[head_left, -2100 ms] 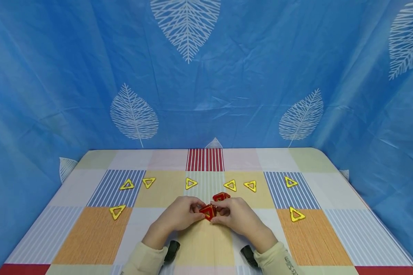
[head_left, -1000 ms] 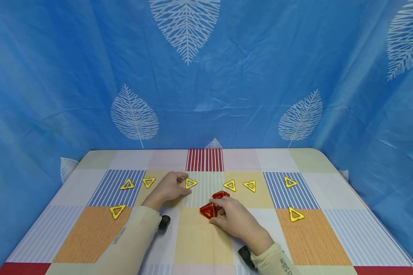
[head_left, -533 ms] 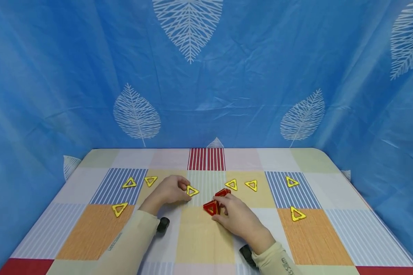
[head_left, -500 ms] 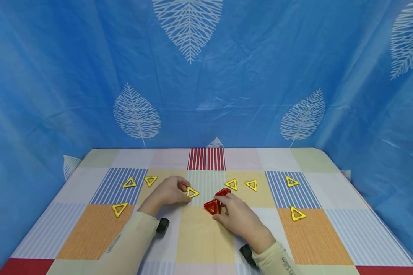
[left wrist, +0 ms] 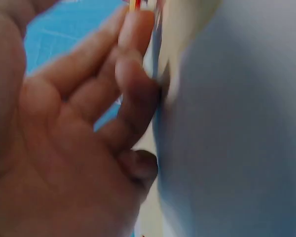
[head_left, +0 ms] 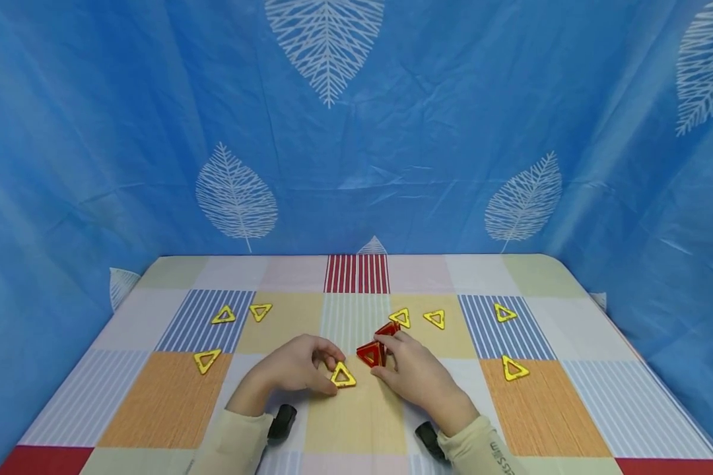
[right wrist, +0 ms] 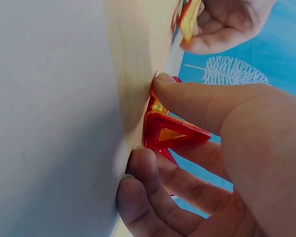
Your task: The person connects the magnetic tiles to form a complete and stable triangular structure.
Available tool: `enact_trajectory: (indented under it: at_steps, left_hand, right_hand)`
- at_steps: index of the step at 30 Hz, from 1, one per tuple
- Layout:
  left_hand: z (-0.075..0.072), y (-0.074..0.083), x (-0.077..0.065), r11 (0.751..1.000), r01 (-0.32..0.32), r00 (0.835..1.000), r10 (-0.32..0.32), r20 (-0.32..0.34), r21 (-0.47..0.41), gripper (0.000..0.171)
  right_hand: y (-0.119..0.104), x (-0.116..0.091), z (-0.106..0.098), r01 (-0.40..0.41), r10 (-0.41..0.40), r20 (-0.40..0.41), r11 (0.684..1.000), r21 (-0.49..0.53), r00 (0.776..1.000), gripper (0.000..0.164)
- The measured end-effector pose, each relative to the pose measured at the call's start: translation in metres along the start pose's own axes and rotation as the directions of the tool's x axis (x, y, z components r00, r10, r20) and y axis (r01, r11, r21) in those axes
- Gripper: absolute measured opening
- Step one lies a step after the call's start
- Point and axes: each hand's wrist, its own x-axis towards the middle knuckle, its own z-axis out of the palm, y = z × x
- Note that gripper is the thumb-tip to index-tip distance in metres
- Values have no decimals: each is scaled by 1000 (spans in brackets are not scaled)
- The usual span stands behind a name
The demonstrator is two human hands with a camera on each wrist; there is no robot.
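Observation:
My left hand [head_left: 300, 363] pinches a yellow triangular magnetic tile [head_left: 347, 382] between thumb and fingers, near the table's middle. In the right wrist view this tile [right wrist: 189, 22] is seen edge-on, with red along one side. Just to its right, my right hand [head_left: 416, 373] grips a small block of red triangular tiles [head_left: 370, 348] with yellowish centres. Its thumb and fingers sit on either side of the red tile [right wrist: 192, 132], fingertips at the cloth. Another red piece [head_left: 387, 328] adjoins behind, partly hidden by my fingers. The left wrist view shows mostly palm and curled fingers.
Loose yellow triangles lie around: one [head_left: 223, 320], a second [head_left: 260, 307] and a third [head_left: 206, 354] at left; several at right, including one [head_left: 407, 317] close behind the red pieces and one [head_left: 517, 375] farther out. A blue curtain [head_left: 428, 132] backs the patchwork tablecloth [head_left: 356, 429].
My left hand left the red pieces, reached to a yellow tile farther back, and has drawn it nearer, turning it point-up. My right hand stayed on the red block, which shifted slightly back and right.

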Motion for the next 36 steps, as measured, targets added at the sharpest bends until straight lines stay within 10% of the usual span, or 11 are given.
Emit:
enact_trajectory:
  at_steps: [10,36]
  left_hand:
    - [21,16,1,995,-96,984,89,156,33,32]
    - [25,13,3,995,-91,983,84,161,38,37]
  right_hand:
    - [1,-1,0,13,-13,4,1000,-7,1000,55]
    - [0,-1,-10,5,-10,63,997,82,998,63]
